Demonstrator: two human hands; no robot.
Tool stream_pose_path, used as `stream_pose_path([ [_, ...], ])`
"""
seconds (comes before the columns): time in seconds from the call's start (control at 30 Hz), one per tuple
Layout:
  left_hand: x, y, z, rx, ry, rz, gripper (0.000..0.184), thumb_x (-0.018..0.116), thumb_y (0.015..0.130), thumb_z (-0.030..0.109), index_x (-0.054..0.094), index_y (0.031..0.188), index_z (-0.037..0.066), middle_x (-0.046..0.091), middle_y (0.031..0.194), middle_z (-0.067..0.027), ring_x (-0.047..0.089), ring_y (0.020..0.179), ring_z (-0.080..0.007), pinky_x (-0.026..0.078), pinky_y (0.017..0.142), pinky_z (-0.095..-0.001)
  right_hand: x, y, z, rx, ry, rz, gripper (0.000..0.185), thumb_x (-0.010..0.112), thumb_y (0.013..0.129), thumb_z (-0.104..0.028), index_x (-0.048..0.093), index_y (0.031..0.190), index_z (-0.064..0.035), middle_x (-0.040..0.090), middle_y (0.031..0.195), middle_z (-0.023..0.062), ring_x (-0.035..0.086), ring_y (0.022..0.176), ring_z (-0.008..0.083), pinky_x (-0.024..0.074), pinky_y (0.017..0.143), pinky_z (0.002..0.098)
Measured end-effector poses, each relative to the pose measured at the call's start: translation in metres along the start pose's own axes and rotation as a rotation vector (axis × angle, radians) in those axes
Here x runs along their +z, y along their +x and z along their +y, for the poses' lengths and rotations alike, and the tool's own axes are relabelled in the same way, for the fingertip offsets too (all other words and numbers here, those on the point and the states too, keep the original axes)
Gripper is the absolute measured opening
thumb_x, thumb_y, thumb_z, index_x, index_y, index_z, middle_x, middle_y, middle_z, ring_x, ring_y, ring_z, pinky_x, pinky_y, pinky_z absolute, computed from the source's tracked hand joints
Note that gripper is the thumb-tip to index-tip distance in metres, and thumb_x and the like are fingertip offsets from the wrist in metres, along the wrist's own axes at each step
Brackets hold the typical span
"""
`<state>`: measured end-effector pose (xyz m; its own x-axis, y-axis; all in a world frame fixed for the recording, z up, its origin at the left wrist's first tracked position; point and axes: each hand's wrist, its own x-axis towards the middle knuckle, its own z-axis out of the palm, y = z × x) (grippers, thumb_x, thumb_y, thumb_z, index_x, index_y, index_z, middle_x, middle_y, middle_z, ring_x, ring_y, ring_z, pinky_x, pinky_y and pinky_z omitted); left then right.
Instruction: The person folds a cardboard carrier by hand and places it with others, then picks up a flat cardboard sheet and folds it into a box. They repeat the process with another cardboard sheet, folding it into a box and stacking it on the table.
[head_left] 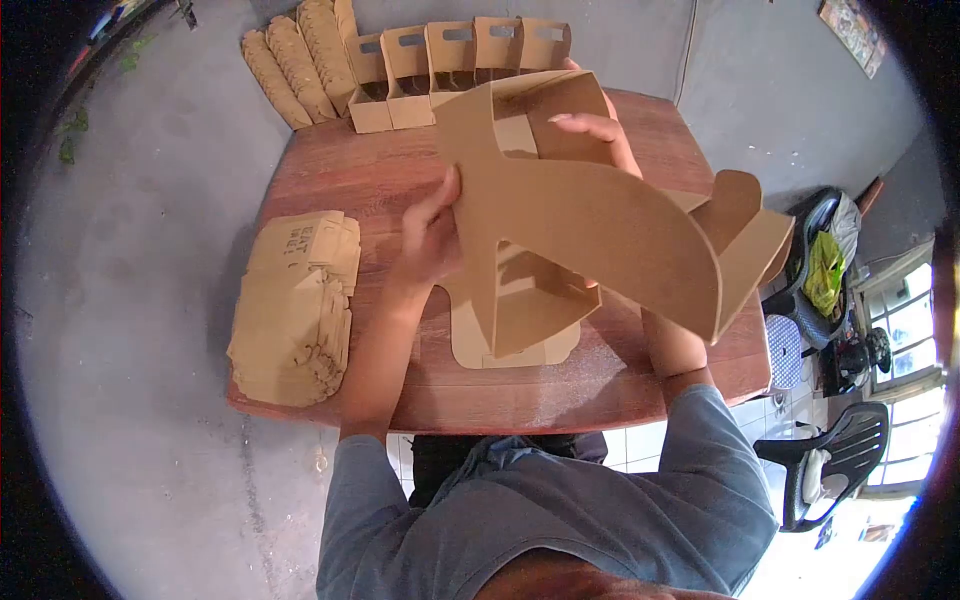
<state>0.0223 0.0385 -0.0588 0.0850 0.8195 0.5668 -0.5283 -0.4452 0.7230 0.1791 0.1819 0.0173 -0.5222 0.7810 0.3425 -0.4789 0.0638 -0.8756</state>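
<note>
A brown, part-folded cardboard carrier (590, 205) hangs nearest my camera, above the red-brown wooden worktop (370, 165); left hand (430, 235) grips its edge, right hand (612, 138) its right side. I'd support both, pressing creases evenly.

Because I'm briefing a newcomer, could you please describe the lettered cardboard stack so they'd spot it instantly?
Find the reddish-brown table, then its near left corner. The cardboard stack lies flat there; dark lettering on top sets it apart from the upright boxes behind.

Matt cardboard carton (590, 205), wood-grained table (335, 175)
</note>
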Motion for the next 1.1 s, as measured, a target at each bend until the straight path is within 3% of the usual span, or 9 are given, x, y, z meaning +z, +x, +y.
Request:
stream_pose_path([
  [0.17, 0.002, 0.012, 0.004, 0.042, -0.557, -0.344, 0.052, 0.038, 0.108, 0.032, 0.040, 0.150, 0.003, 0.050, 0.146, -0.0077, 0.046, 0.136, -0.0198, 0.032, 0.115, -0.0360, -0.051, 0.038, 0.043, -0.142, -0.185, -0.221, 0.082, 0.075, 0.081, -0.023, 0.040, 0.151, -0.0010, 0.053, 0.146, 0.0153, 0.049, 0.136, 0.0259, 0.0361, 0.115, 0.0367],
  [0.23, 0.038, 0.015, 0.022, -0.054, 0.248, 0.514, 0.063, 0.041, 0.106, 0.034, 0.026, 0.159, 0.002, 0.032, 0.162, -0.0098, 0.028, 0.149, -0.0254, 0.019, 0.123, -0.0379, -0.051, 0.036, 0.035, -0.118, -0.222, -0.279, 0.085, 0.079, 0.079, -0.027, 0.041, 0.151, -0.0022, 0.051, 0.147, 0.0166, 0.047, 0.137, 0.0276, 0.0358, 0.115, 0.0388],
  [0.4, 0.022, 0.011, 0.020, -0.057, 0.253, 0.489, 0.070, 0.044, 0.103, 0.041, 0.025, 0.159, 0.003, 0.032, 0.161, -0.0108, 0.028, 0.149, -0.0262, 0.020, 0.122, -0.0390, -0.038, 0.014, 0.016, -0.073, -0.284, -0.385, 0.091, 0.085, 0.075, -0.035, 0.041, 0.150, -0.0048, 0.047, 0.150, 0.0190, 0.044, 0.139, 0.0310, 0.0354, 0.116, 0.0429],
  [0.47, 0.019, -0.006, 0.023, -0.056, 0.251, 0.475, 0.074, 0.046, 0.101, 0.044, 0.025, 0.159, 0.003, 0.032, 0.161, -0.0113, 0.029, 0.149, -0.0267, 0.020, 0.122, -0.0396, -0.017, -0.031, 0.009, -0.920, -0.648, -0.454, 0.109, 0.094, 0.059, -0.053, 0.044, 0.146, -0.0103, 0.032, 0.155, 0.0252, 0.034, 0.143, 0.0429, 0.0322, 0.116, 0.0545],
  [0.5, 0.054, -0.066, 0.054, -0.054, 0.249, 0.469, 0.076, 0.046, 0.100, 0.046, 0.025, 0.159, 0.003, 0.032, 0.161, -0.0116, 0.029, 0.149, -0.0269, 0.020, 0.122, -0.0399, -0.016, -0.034, 0.010, -0.909, -0.745, -0.449, 0.127, 0.097, 0.042, -0.064, 0.043, 0.146, -0.0135, 0.021, 0.157, 0.0287, 0.027, 0.144, 0.0513, 0.0282, 0.115, 0.0623],
  [0.53, 0.095, -0.089, 0.084, -0.053, 0.246, 0.463, 0.078, 0.047, 0.099, 0.048, 0.025, 0.159, 0.003, 0.032, 0.161, -0.0118, 0.029, 0.149, -0.0271, 0.020, 0.122, -0.0401, -0.015, -0.036, 0.009, -0.908, -0.746, -0.451, 0.127, 0.097, 0.042, -0.064, 0.043, 0.146, -0.0135, 0.021, 0.157, 0.0287, 0.027, 0.144, 0.0513, 0.0282, 0.115, 0.0623],
  [0.57, 0.010, 0.007, 0.013, -0.050, 0.245, 0.457, 0.080, 0.048, 0.098, 0.049, 0.025, 0.159, 0.003, 0.032, 0.161, -0.0121, 0.029, 0.148, -0.0273, 0.021, 0.122, -0.0404, -0.015, -0.038, 0.008, -0.903, -0.769, -0.445, 0.128, 0.097, 0.041, -0.064, 0.043, 0.146, -0.0135, 0.022, 0.157, 0.0283, 0.027, 0.144, 0.0508, 0.0280, 0.116, 0.0616],
  [1.07, -0.057, 0.037, 0.003, -0.034, 0.247, 0.369, 0.108, 0.061, 0.085, 0.075, 0.024, 0.159, 0.005, 0.031, 0.160, -0.0159, 0.032, 0.147, -0.0306, 0.024, 0.121, -0.0445, 0.002, -0.056, -0.016, -0.951, -0.742, -0.569, 0.130, 0.094, 0.038, -0.070, 0.044, 0.144, -0.0116, 0.026, 0.151, 0.0306, 0.031, 0.141, 0.0529, 0.0302, 0.115, 0.0620],
  [1.1, -0.048, 0.034, 0.009, -0.035, 0.248, 0.369, 0.108, 0.061, 0.085, 0.075, 0.024, 0.159, 0.005, 0.031, 0.160, -0.0159, 0.032, 0.147, -0.0306, 0.024, 0.121, -0.0445, -0.001, -0.054, -0.014, -0.978, -0.782, -0.565, 0.122, 0.093, 0.046, -0.067, 0.045, 0.144, -0.0115, 0.027, 0.151, 0.0304, 0.031, 0.141, 0.0533, 0.0306, 0.115, 0.0615],
])
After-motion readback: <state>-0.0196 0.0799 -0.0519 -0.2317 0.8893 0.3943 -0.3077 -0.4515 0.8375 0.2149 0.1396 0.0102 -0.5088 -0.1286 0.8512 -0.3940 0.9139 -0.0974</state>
